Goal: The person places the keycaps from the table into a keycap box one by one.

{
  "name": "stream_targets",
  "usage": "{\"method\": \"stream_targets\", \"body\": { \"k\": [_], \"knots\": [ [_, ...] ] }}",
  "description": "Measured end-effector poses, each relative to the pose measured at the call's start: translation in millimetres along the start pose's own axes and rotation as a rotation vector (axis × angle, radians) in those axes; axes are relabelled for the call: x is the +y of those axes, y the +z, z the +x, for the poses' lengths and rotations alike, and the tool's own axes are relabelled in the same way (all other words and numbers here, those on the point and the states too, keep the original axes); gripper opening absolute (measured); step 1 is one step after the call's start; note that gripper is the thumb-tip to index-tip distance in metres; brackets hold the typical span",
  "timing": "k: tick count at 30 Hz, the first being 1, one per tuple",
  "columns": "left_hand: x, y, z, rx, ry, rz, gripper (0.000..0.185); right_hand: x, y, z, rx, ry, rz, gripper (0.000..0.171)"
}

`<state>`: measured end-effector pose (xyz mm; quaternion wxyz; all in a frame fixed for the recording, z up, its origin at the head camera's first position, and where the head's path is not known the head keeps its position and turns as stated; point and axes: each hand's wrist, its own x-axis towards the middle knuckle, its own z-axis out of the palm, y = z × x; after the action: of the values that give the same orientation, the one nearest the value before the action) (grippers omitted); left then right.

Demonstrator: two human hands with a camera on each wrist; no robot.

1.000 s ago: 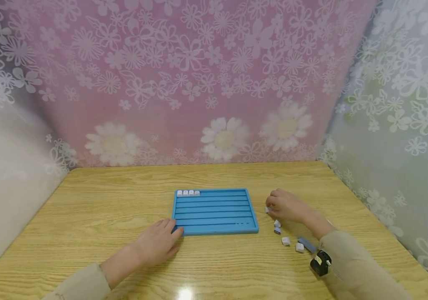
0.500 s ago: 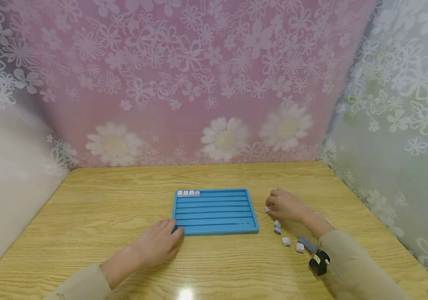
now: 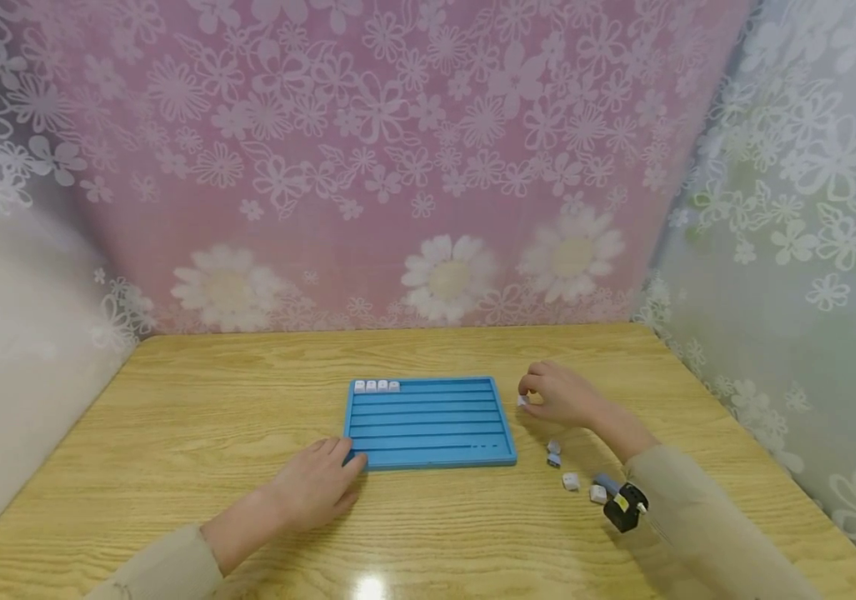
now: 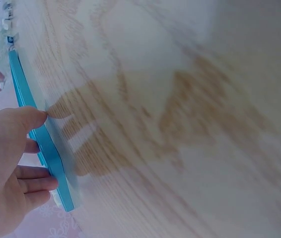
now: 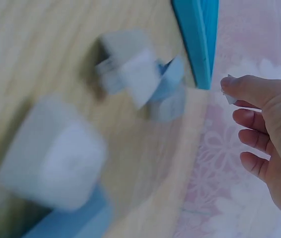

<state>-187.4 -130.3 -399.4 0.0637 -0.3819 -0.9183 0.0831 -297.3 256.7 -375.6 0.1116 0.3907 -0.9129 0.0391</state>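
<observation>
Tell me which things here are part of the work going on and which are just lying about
In the work:
- blue tray, steadied by the left hand
- small white keycap, pinched in the right hand
- four white keycaps in the tray's top row
- loose keycaps on the table

Lying about:
- wooden table
- floral backdrop

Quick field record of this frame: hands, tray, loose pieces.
left hand: open, fingers touching near-left corner of the tray
right hand: pinches a small white keycap, right of tray
tray: blue, grooved, flat on the table
row in tray: four white keycaps, far-left groove
loose keycaps: a few on the table right of tray
</observation>
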Motion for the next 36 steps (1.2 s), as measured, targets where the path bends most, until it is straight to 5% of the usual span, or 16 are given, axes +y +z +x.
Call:
{"method": "stream_targets", "body": {
  "k": [18,28,36],
  "knots": [
    [-2.5,0.7,-1.7,-0.034,-0.009,-0.032,0.056,-29,-8,45,-0.076,-0.033,-0.025,0.012],
    [-0.9,6.8,-0.9,0.050,0.036,0.070,0.056,-42,-5,62,-0.084,-0.051,-0.024,0.014],
    [-0.6,9.2,-0.9,0.039,0.033,0.047,0.060,-48,0,77,-0.093,-0.067,-0.031,0.013]
  ]
}}
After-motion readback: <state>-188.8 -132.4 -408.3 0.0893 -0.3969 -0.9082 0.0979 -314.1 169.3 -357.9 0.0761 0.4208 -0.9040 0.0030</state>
